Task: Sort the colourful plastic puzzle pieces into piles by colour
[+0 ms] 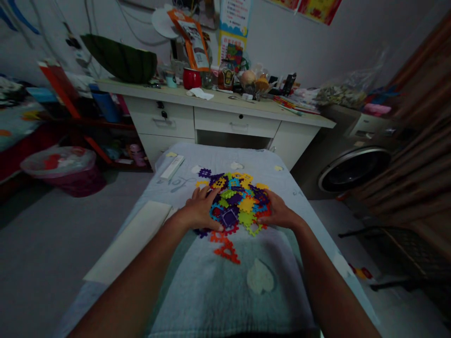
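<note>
On my feed the pile of plastic pieces (234, 202) lies on the cloth (225, 305), flanked by my left hand (202, 209) and right hand (280, 211). Both thumbs stand apart from the fingers; I cannot tell how hard the partly hidden fingertips press. I judge that an uneven inward squeeze could send the loose top pieces sliding, a low drag could ruck the cloth, and a careless wrist could catch the orange pieces (227, 251) on the near side.
</note>
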Demonstrator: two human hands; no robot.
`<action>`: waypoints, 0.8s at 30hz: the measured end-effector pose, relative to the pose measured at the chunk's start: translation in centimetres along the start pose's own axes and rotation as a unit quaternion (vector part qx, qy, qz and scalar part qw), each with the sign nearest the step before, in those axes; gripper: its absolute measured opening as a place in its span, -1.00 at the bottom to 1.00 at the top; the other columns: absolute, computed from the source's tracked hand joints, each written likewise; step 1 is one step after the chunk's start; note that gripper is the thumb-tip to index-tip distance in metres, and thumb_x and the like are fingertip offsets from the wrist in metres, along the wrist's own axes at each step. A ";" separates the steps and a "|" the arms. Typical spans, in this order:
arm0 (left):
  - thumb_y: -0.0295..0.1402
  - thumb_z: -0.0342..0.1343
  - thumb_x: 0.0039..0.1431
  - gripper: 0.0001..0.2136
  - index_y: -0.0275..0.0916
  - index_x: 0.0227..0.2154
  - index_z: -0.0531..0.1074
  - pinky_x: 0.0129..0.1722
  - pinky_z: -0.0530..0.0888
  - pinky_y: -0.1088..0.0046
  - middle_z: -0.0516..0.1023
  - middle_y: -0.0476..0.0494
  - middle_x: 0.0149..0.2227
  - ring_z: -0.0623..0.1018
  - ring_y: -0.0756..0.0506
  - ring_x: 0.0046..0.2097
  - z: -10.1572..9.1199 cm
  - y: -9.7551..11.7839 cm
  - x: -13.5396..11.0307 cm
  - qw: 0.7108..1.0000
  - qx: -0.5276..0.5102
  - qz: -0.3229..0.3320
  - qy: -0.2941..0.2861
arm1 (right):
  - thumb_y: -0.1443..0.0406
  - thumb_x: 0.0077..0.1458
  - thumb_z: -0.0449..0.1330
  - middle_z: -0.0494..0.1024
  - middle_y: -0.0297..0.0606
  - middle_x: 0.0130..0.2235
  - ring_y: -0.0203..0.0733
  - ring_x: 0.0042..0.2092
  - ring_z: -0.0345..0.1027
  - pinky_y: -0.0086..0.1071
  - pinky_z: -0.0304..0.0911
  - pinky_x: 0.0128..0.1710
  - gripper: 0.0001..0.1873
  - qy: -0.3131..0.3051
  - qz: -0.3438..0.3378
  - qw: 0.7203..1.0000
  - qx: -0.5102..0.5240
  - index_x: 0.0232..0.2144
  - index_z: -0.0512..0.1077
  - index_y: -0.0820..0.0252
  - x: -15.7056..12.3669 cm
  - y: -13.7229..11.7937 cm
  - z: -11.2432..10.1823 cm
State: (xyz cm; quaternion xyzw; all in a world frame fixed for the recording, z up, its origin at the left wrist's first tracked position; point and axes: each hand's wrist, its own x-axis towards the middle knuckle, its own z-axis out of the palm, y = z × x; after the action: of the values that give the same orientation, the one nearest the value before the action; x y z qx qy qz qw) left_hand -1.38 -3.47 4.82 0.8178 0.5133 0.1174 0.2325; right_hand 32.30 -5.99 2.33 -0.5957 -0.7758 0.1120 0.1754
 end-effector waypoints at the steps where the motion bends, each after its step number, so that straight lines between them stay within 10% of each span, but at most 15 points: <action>1: -0.03 0.43 -0.50 0.17 -0.05 0.31 0.08 0.17 0.22 -0.17 -0.02 -0.42 0.38 0.01 -0.57 0.35 0.1 0.1 -0.2 1.000 0.000 0.003 -0.011 | -0.14 -0.30 0.40 0.17 0.04 0.30 0.25 0.30 0.04 0.11 0.00 0.25 0.24 -0.007 0.006 1.000 -0.006 0.36 0.00 0.08 0.0 0.0 0.6; 11: -0.13 0.45 -0.54 0.21 -0.02 0.32 0.04 0.04 0.32 -0.21 0.01 -0.45 0.37 0.09 -0.66 0.30 2.0 1.8 0.7 0.999 0.034 -0.026 0.002 | -0.18 -0.17 0.31 0.01 0.06 0.35 0.27 0.36 -0.13 0.15 -0.06 0.25 0.08 0.031 0.040 0.999 -0.007 0.32 0.09 0.05 0.0 -1.4 3.3; 24: -0.26 0.22 0.00 -0.41 -0.02 0.16 0.32 0.12 0.18 -0.09 0.49 -0.22 0.12 0.33 -0.41 0.14 2.2 3.7 3.7 0.986 0.057 0.049 0.151 | -0.16 -0.11 0.29 0.09 0.05 0.32 0.26 0.33 -0.03 0.12 0.04 0.21 0.02 0.060 0.010 0.998 -0.032 0.31 0.11 0.05 -0.1 -1.4 3.6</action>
State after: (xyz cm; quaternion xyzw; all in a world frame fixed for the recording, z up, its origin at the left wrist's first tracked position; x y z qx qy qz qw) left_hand 4.14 -2.09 4.58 0.8269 0.5074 0.2215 0.0989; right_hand 29.61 -6.34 -0.38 -0.6147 -0.7609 0.0531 0.2009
